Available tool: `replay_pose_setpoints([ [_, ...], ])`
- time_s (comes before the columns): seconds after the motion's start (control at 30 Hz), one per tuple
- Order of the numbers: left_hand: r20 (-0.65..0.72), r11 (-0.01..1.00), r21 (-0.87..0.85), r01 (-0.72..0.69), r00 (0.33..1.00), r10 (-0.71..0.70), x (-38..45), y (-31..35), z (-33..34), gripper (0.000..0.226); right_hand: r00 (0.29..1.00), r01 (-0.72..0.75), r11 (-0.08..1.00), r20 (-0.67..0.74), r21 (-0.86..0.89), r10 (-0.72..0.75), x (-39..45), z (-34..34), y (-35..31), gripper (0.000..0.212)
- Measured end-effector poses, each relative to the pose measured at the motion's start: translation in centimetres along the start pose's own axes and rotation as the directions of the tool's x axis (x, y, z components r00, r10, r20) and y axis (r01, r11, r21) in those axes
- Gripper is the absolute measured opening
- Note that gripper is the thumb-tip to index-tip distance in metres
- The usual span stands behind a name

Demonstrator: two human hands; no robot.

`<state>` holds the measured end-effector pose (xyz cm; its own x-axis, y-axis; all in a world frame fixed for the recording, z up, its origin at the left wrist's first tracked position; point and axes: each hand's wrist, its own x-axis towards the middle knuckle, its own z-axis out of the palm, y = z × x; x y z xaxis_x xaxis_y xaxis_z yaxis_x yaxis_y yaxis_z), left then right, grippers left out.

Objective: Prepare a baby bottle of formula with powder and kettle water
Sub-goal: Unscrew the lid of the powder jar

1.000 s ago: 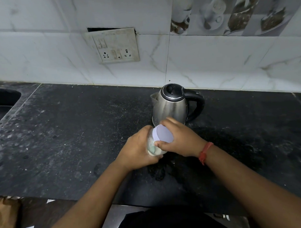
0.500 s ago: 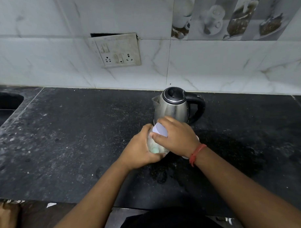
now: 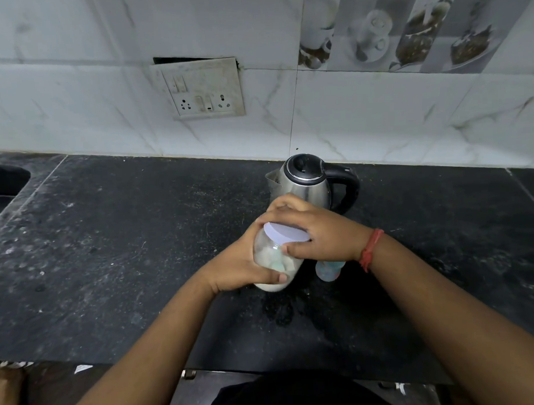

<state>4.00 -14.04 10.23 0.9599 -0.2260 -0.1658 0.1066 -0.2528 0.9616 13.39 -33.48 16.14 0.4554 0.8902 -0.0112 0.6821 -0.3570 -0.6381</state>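
At the near edge, 2 bare forearms are seen reaching forward over the black stone counter [image 3: 116, 253]. A red thread band [image 3: 371, 249] is worn on the right wrist.

A clear jar [image 3: 274, 262] with pale powder inside is held tilted just above the counter, its base toward the person and its top leaning away and to the right. The jar's body is grasped by the left hand [image 3: 240, 264], with the fingers curled round its left side and the thumb laid across the lower front. The pale lilac lid [image 3: 286, 232] is seated on the jar's mouth and is gripped by the right hand [image 3: 315, 231], the fingers being wrapped over its far rim and the thumb pressed against its near edge.

Just to the right of the jar, partly hidden under the right wrist, a small translucent baby bottle [image 3: 328, 270] with a bluish pattern is stood on the counter. A dark wet patch [image 3: 281, 311] is seen on the stone in front of the jar.

Behind the hands, a steel kettle [image 3: 307, 185] with a black lid and black handle is stood near the wall, spout to the left. A sink [image 3: 1, 184] is cut into the counter at far left. On the marble-tiled wall, a grimy switch-and-socket plate [image 3: 204, 89] is mounted slightly askew.
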Motion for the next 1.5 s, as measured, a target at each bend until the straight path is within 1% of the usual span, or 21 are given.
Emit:
replay_pose_setpoints([
  [0.03, -0.043, 1.0, 0.024, 0.015, 0.999, -0.014, 0.1, -0.2, -0.1, 0.103, 0.999, -0.038, 0.999, -0.004, -0.023, 0.037, -0.1, -0.1, 0.0, 0.059],
  [0.1, -0.115, 0.997, 0.067, 0.044, 0.993, -0.036, 0.1, -0.6, -0.2, 0.1, 0.99, -0.127, 0.986, -0.07, -0.109, 0.12, -0.1, 0.1, 0.0, 0.066],
  [0.17, -0.147, 0.992, 0.111, 0.056, 0.988, -0.039, 0.2, -0.7, -0.3, 0.098, 0.975, -0.203, 0.966, -0.126, -0.163, 0.183, 0.0, 0.4, -0.2, 0.073],
  [0.23, -0.155, 0.99, 0.13, 0.055, 0.987, -0.035, 0.3, -0.7, -0.3, 0.096, 0.978, -0.182, 0.98, -0.114, -0.085, 0.172, 0.0, 0.7, -0.3, 0.068],
  [0.33, -0.175, 0.991, 0.129, 0.044, 0.984, -0.021, 0.3, -0.7, -0.2, 0.097, 0.984, -0.137, 0.988, -0.101, 0.07, 0.144, 0.0, 0.6, -0.3, 0.071],
  [0.4, -0.185, 0.99, 0.132, 0.04, 0.983, -0.015, 0.4, -0.6, -0.2, 0.099, 0.965, -0.181, 0.981, -0.18, 0.072, 0.191, 0.0, 0.6, -0.3, 0.069],
  [0.47, -0.189, 0.988, 0.148, 0.033, 0.982, -0.005, 0.5, -0.6, -0.1, 0.099, 0.937, -0.262, 0.965, -0.234, 0.013, 0.257, 0.1, 0.6, -0.4, 0.074],
  [0.53, -0.193, 0.986, 0.164, 0.03, 0.981, 0.002, 0.6, -0.6, 0.0, 0.097, 0.943, -0.262, 0.965, -0.206, 0.017, 0.26, 0.1, 0.6, -0.5, 0.073],
  [0.6, -0.199, 0.985, 0.167, 0.03, 0.98, 0.004, 0.5, -0.7, 0.1, 0.097, 0.965, -0.204, 0.971, -0.142, 0.121, 0.22, -0.1, 0.6, -0.6, 0.069],
  [0.67, -0.203, 0.985, 0.172, 0.027, 0.979, 0.009, 0.5, -0.7, 0.2, 0.097, 0.967, -0.179, 0.971, -0.155, 0.159, 0.204, -0.2, 0.8, -0.8, 0.066],
  [0.77, -0.2, 0.985, 0.169, 0.022, 0.98, 0.012, 0.5, -0.8, 0.3, 0.098, 0.928, -0.264, 0.964, -0.263, 0.036, 0.264, 0.0, 1.1, -0.9, 0.068],
  [0.8, -0.197, 0.985, 0.172, 0.021, 0.98, 0.013, 0.5, -0.7, 0.3, 0.098, 0.925, -0.274, 0.961, -0.268, 0.026, 0.271, 0.0, 1.0, -0.9, 0.069],
  [0.9, -0.19, 0.981, 0.194, 0.016, 0.982, 0.021, 0.6, -0.7, 0.3, 0.099, 0.955, -0.207, 0.973, -0.196, 0.105, 0.225, -0.1, 0.8, -1.0, 0.07],
  [0.93, -0.19, 0.981, 0.193, 0.015, 0.981, 0.022, 0.6, -0.7, 0.4, 0.099, 0.957, -0.201, 0.975, -0.193, 0.097, 0.216, -0.1, 0.8, -1.0, 0.071],
  [1.07, -0.199, 0.983, 0.185, 0.012, 0.98, 0.025, 0.4, -0.8, 0.4, 0.097, 0.924, -0.306, 0.946, -0.273, -0.109, 0.267, -0.1, 1.0, -1.2, 0.077],
  [1.1, -0.198, 0.982, 0.19, 0.011, 0.98, 0.027, 0.4, -0.8, 0.4, 0.097, 0.929, -0.299, 0.947, -0.263, -0.119, 0.26, -0.2, 1.0, -1.2, 0.077],
  [1.2, -0.197, 0.981, 0.193, 0.009, 0.98, 0.03, 0.3, -0.9, 0.4, 0.097, 0.959, -0.224, 0.973, -0.192, -0.056, 0.21, -0.5, 1.0, -1.4, 0.079],
  [1.23, -0.198, 0.982, 0.19, 0.008, 0.98, 0.03, 0.2, -0.9, 0.4, 0.097, 0.959, -0.222, 0.973, -0.193, -0.057, 0.208, -0.5, 1.0, -1.5, 0.08],
  [1.37, -0.199, 0.982, 0.188, 0.016, 0.98, 0.022, 0.0, -1.1, 0.3, 0.098, 0.929, -0.347, 0.913, -0.212, -0.215, 0.303, -0.2, 1.0, -1.1, 0.094],
  [1.43, -0.197, 0.98, 0.197, 0.021, 0.98, 0.019, -0.1, -1.2, 0.2, 0.097, 0.931, -0.356, 0.889, -0.186, -0.287, 0.313, -0.2, 0.9, -0.8, 0.097],
  [1.5, -0.196, 0.979, 0.202, 0.025, 0.981, 0.015, -0.2, -1.3, 0.3, 0.097, 0.945, -0.323, 0.901, -0.148, -0.291, 0.291, -0.2, 0.6, -0.9, 0.096],
])
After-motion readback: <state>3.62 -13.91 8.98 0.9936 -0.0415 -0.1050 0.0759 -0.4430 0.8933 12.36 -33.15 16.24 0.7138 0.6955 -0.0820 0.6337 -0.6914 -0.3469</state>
